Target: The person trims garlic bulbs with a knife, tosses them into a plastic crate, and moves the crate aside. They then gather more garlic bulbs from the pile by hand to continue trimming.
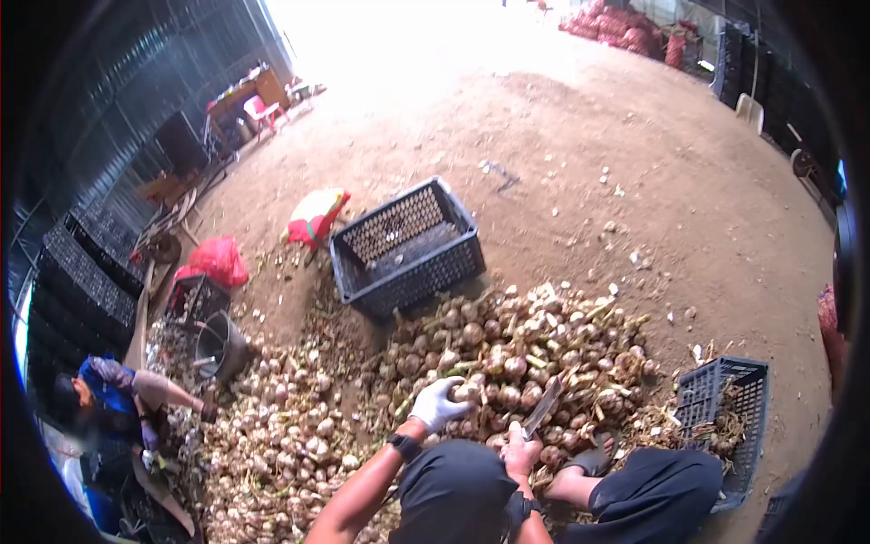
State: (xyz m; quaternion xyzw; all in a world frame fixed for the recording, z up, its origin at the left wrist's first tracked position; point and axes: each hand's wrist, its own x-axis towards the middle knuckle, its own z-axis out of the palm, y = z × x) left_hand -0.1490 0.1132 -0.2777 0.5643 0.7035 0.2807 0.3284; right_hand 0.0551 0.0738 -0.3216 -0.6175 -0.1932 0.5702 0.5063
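My left hand (441, 403), in a white glove, reaches into a big pile of garlic bulbs (526, 349) on the dirt floor and closes around one bulb (468, 392) at the near side of the heap. My right hand (520, 449), bare, grips a knife (543, 407) with its blade pointing up and away toward the pile. A black watch sits on my left wrist. My knees in dark trousers are at the bottom of the view.
An empty dark plastic crate (408, 247) stands behind the pile. A smaller crate (725, 412) with stalks sits at my right. Another person (122, 399) squats at the left by more garlic (281, 426) and a bucket (220, 344). Stacked crates (82, 281) line the left wall.
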